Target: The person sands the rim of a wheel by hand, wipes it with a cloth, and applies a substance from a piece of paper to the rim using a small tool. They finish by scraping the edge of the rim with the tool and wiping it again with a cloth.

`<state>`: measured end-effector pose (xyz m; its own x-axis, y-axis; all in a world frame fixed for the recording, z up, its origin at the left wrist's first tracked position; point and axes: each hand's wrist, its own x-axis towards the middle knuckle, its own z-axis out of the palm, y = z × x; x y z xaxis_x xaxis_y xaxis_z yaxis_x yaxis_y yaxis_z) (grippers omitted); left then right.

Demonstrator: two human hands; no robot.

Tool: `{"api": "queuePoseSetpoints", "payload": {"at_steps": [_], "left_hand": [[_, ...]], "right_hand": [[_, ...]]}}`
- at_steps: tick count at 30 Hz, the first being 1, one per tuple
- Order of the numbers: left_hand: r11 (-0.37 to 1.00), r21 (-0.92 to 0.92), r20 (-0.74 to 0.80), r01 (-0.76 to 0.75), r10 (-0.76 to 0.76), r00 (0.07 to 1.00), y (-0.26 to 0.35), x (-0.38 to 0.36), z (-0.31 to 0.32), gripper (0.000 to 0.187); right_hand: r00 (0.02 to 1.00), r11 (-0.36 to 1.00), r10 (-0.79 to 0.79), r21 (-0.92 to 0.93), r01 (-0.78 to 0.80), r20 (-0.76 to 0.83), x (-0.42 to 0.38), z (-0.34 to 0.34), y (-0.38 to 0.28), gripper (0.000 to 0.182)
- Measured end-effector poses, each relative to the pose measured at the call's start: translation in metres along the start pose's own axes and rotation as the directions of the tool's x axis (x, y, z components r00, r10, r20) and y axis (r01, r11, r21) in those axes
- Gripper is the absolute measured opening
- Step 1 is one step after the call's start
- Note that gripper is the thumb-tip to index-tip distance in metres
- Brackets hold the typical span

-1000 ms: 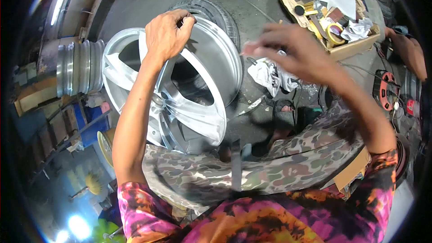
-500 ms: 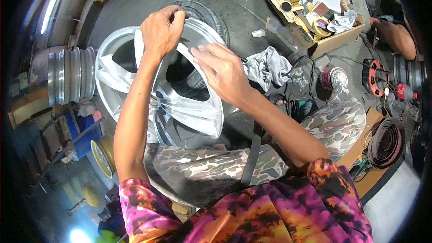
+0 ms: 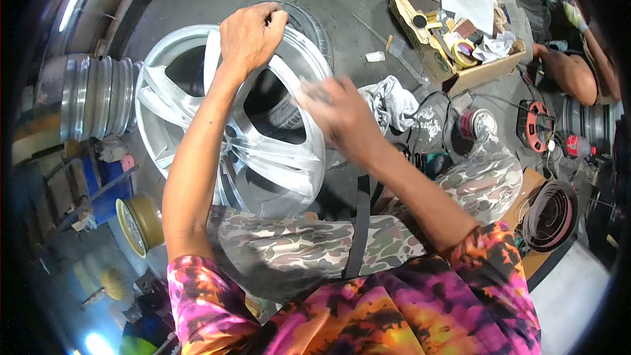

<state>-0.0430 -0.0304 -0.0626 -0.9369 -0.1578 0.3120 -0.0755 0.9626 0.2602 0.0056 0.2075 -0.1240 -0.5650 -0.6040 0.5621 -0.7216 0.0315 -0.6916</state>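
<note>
A silvery alloy wheel rim (image 3: 276,167) stands tilted before my knees, its spokes pale and dull. At its upper edge, my left hand (image 3: 251,36) is closed round the rim, with the thumb side toward me. My right hand (image 3: 338,115) is at the rim's right side, near the outer edge of a spoke opening. Motion smears its fingers, so whether they hold anything cannot be made out. Behind the rim, a black tyre (image 3: 309,26) shows partly, also through the openings.
A cardboard box (image 3: 483,75) of tape and papers stands at upper right, near another person's arm (image 3: 568,69). Close by are a crumpled cloth (image 3: 391,102), a tin can (image 3: 476,123), a red cable reel (image 3: 536,125) and a bottle (image 3: 578,146). Stacked rims (image 3: 98,98) stand left.
My right hand has moved slightly right and down along the rim's edge, and its fingers are more blurred. My left hand keeps its grip on the rim. The view has shifted slightly.
</note>
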Motion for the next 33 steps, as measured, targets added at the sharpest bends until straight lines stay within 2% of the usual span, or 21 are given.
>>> {"api": "queuePoseSetpoints", "payload": {"at_steps": [2,4,5,7,9,12,13,14,18,19,22,26,28,30,33], "left_hand": [[1.000,-0.007,-0.043,-0.016,0.016,0.999,-0.001,0.001,0.000,0.033],[0.999,-0.015,-0.064,-0.042,0.041,0.997,0.001,-0.001,0.002,0.033],[0.999,0.012,-0.033,-0.037,0.038,0.999,0.000,0.002,0.001,0.033],[0.999,0.044,0.025,-0.008,0.007,1.000,-0.001,0.000,-0.002,0.033],[0.999,0.030,-0.008,-0.014,0.015,1.000,0.001,-0.001,0.000,0.034],[1.000,0.019,-0.058,0.003,-0.002,0.998,0.000,0.001,0.001,0.036],[0.999,0.048,-0.029,0.005,-0.003,1.000,-0.001,0.002,0.000,0.036],[0.997,0.080,0.007,-0.001,0.000,1.000,-0.001,0.002,0.000,0.036],[0.997,0.077,0.003,-0.008,0.008,1.000,-0.002,-0.001,0.002,0.036],[0.997,0.077,-0.025,-0.013,0.015,1.000,-0.002,-0.002,0.003,0.037],[0.997,0.073,-0.040,0.015,-0.012,0.999,-0.001,0.001,0.002,0.039],[0.995,0.097,-0.039,0.023,-0.020,0.999,0.001,-0.002,0.003,0.039],[0.996,0.088,-0.046,-0.003,0.007,0.999,-0.001,-0.001,0.003,0.039],[0.997,0.072,-0.084,0.023,-0.016,0.996,-0.001,0.002,0.002,0.039],[0.993,0.117,0.012,0.030,-0.031,0.999,0.000,0.002,0.001,0.042]], "right_hand": [[0.996,0.999,0.022,-0.031,-0.020,0.086,-0.015,-0.002,-0.001,0.043],[1.000,1.000,-0.012,-0.006,0.012,-0.013,-0.013,0.007,-0.001,0.045],[0.996,0.997,-0.060,-0.055,0.056,-0.062,0.004,0.017,0.003,0.050],[0.999,0.998,-0.031,-0.060,0.029,-0.045,0.025,0.022,0.004,0.050],[0.999,0.996,-0.023,-0.083,0.021,-0.032,0.021,0.018,0.003,0.049],[0.994,0.990,-0.091,-0.103,0.097,0.054,-0.012,0.004,0.002,0.043],[0.991,0.982,-0.125,-0.135,0.131,0.055,-0.011,0.004,0.006,0.041],[0.987,0.973,-0.154,-0.165,0.160,0.049,-0.008,0.005,0.008,0.039],[0.970,0.967,-0.240,-0.099,0.234,-0.047,0.025,0.021,0.021,0.041],[0.977,0.973,-0.206,-0.096,0.210,0.049,0.011,0.013,0.020,0.048],[0.979,0.977,-0.172,-0.108,0.184,0.112,-0.025,-0.001,0.022,0.049],[0.961,0.960,-0.224,-0.133,0.246,0.161,0.024,0.002,0.025,0.048],[0.965,0.967,-0.228,-0.083,0.239,0.130,0.021,0.002,0.020,0.047],[0.967,0.953,-0.221,-0.181,0.242,0.130,-0.017,0.001,0.021,0.056],[0.979,0.968,-0.190,-0.152,0.199,0.072,-0.016,0.007,0.015,0.057]]}}
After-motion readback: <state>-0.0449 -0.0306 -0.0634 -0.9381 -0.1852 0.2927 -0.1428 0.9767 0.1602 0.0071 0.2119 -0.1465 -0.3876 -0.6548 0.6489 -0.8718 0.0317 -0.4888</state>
